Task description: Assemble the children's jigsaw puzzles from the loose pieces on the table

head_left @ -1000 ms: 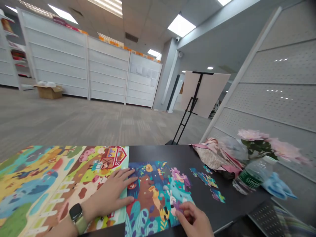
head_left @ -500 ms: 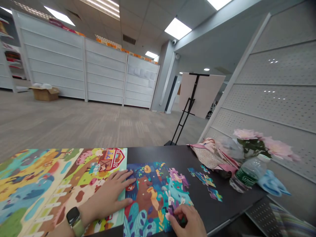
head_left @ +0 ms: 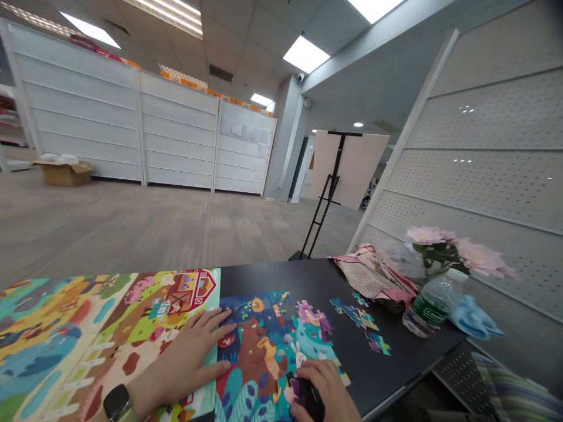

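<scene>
My left hand (head_left: 196, 340) lies flat with fingers spread, over the right edge of the farm picture sheet (head_left: 152, 278); its fingertips reach the left edge of the jigsaw puzzle (head_left: 257, 346). The puzzle shows a brown bear, a white rabbit and blue leaves, and its right edge is uneven. My right hand (head_left: 328, 387) bends over the puzzle's lower right part. Its thumb and forefinger close about a small purple puzzle piece (head_left: 295, 387), partly hidden by the hand. Dark tabletop shows in a gap beneath the palm.
Several loose puzzle pieces (head_left: 358, 316) lie right of the puzzle on the black table (head_left: 303, 272). Beyond them are a pink patterned cloth (head_left: 367, 278), a water bottle (head_left: 433, 308), pink flowers (head_left: 461, 249) and a blue item (head_left: 475, 319). An easel (head_left: 328, 199) stands behind the table.
The view has shifted slightly to the right. My right hand has come down flatter over the puzzle's lower right, covering more of it. My left hand stays flat in place.
</scene>
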Motion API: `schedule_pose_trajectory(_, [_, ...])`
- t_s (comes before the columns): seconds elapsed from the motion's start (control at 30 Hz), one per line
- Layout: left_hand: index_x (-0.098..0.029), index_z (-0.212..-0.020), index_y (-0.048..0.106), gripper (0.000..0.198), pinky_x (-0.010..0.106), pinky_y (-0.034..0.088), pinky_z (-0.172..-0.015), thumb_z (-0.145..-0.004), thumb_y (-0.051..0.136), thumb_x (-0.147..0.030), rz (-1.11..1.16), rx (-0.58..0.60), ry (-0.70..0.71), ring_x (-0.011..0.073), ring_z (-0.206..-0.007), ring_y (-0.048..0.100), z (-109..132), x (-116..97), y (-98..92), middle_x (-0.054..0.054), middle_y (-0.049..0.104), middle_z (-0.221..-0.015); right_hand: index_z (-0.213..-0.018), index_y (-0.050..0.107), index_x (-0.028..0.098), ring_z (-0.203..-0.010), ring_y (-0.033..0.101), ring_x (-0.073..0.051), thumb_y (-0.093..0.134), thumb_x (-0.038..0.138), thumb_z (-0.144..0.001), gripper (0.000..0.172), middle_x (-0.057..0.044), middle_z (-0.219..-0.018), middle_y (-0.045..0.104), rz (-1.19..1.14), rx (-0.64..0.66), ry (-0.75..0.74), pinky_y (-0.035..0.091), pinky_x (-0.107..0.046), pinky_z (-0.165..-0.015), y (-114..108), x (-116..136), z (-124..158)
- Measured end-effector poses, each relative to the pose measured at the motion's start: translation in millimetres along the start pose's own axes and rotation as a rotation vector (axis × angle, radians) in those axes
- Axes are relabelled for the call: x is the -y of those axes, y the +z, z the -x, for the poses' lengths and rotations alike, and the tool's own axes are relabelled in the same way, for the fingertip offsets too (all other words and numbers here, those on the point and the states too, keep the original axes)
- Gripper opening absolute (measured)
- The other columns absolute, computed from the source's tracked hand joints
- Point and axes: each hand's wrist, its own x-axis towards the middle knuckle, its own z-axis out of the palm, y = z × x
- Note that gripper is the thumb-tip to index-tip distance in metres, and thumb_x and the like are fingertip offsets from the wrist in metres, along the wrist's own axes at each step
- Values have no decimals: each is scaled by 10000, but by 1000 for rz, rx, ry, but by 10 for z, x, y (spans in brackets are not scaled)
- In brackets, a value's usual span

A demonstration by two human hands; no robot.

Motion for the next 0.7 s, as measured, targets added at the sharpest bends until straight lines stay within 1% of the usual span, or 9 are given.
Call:
schedule_pose_trajectory(0.07, [-375, -1480, 505, 601, 616, 295, -1179, -944, 589, -632, -10, 6, -11, 382, -1459, 366, -2, 13, 17, 46, 392, -1608, -1130, 727, 299, -1082, 655, -298, 805, 233, -705, 436, -58, -1127, 749, -38, 51, -26, 518, -382, -981, -32, 45, -11])
schedule_pose_trajectory(0.1, [-379, -1485, 496, 604, 614, 292, -1182, -945, 587, -633, -15, 10, -14, 378, -1462, 363, -3, 19, 26, 42, 387, -1611, -1139, 723, 302, -1089, 652, -296, 789, 228, -724, 427, -56, -1131, 751, -57, 70, -40, 512, -386, -991, -34, 59, -16])
schedule_pose_trajectory(0.2, [-377, -1489, 493, 610, 605, 298, -1184, -946, 580, -643, -18, -3, -2, 376, -1459, 368, 3, 38, 54, 47, 390, -1609, -1107, 727, 299, -1071, 658, -268, 717, 230, -808, 307, -56, -1109, 745, -101, 108, -62, 516, -359, -965, 16, 71, -24])
schedule_pose_trajectory(0.3, [-376, -1478, 510, 602, 596, 316, -1178, -944, 584, -644, -20, -17, 7, 379, -1457, 370, 11, 51, 72, 53, 400, -1604, -1041, 724, 274, -946, 682, -220, 647, 229, -866, 196, -58, -1048, 710, -130, 100, -28, 537, -291, -847, 72, 59, -23])
schedule_pose_trajectory(0.4, [-378, -1489, 493, 606, 603, 312, -1178, -949, 580, -639, -30, 6, -4, 377, -1465, 357, 10, 46, 67, 55, 387, -1611, -984, 702, 258, -806, 672, -178, 573, 262, -920, 145, -45, -994, 675, -179, 57, 14, 528, -249, -706, 21, 59, -40])
schedule_pose_trajectory(0.43, [-377, -1495, 484, 609, 607, 308, -1179, -952, 577, -636, -29, 14, -8, 377, -1467, 354, 8, 40, 61, 56, 381, -1614, -976, 696, 255, -803, 670, -176, 554, 262, -931, 149, -40, -979, 676, -182, 42, 27, 525, -251, -706, -18, 65, -54])
schedule_pose_trajectory(0.57, [-379, -1498, 479, 609, 622, 294, -1181, -952, 578, -629, -17, 29, -18, 379, -1469, 349, -1, 19, 34, 54, 374, -1617, -968, 703, 242, -881, 688, -201, 522, 218, -939, 184, -44, -975, 710, -101, 23, 47, 537, -306, -811, -127, 79, -124])
schedule_pose_trajectory(0.63, [-380, -1492, 488, 604, 623, 294, -1182, -948, 583, -627, -13, 28, -18, 378, -1469, 350, 0, 13, 26, 50, 379, -1614, -985, 711, 233, -907, 698, -205, 521, 189, -929, 202, -61, -1006, 719, -58, -15, -15, 553, -314, -820, -94, 58, -139])
schedule_pose_trajectory(0.7, [-379, -1486, 497, 605, 621, 300, -1180, -943, 592, -628, -10, 19, -20, 377, -1467, 354, 3, 12, 23, 47, 386, -1610, -1012, 713, 230, -922, 699, -206, 525, 146, -908, 231, -72, -1010, 720, -6, -82, -131, 569, -311, -820, -26, 18, -129])
